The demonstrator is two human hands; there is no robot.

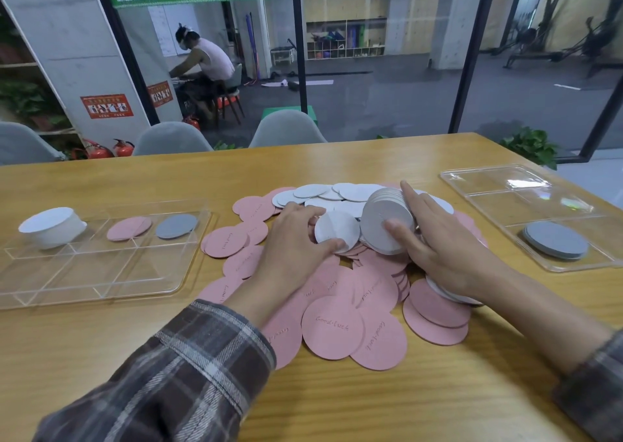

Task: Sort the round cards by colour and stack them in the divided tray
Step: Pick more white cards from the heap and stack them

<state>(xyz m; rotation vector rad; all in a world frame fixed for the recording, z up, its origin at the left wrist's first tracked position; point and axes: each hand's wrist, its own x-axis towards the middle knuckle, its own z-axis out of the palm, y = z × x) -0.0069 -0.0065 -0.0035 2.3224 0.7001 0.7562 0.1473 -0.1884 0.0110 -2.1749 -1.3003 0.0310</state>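
Round cards (332,328), pink and white, lie heaped under both hands. Right hand (438,249) grips a white stack (384,222) on edge; left hand (293,239) pinches 1 white card (337,231) beside it. Divided tray (101,266) lies left of that hand.

Just the one camera, worn on the person's head. It faces forward and tilts down across the wooden table (337,408) from the near side. It sits close: both forearms come in from the bottom edge, and the left hand (293,242) and right hand (441,252) land about mid-frame over the round cards (337,327). The lens is wide, so the divided tray (84,273) at the left edge and the second clear tray (499,185) at the right both fit, and the far table edge bows a bit. The top half looks past the grey chairs (286,128) and through a glass wall (387,104) into a gym room.
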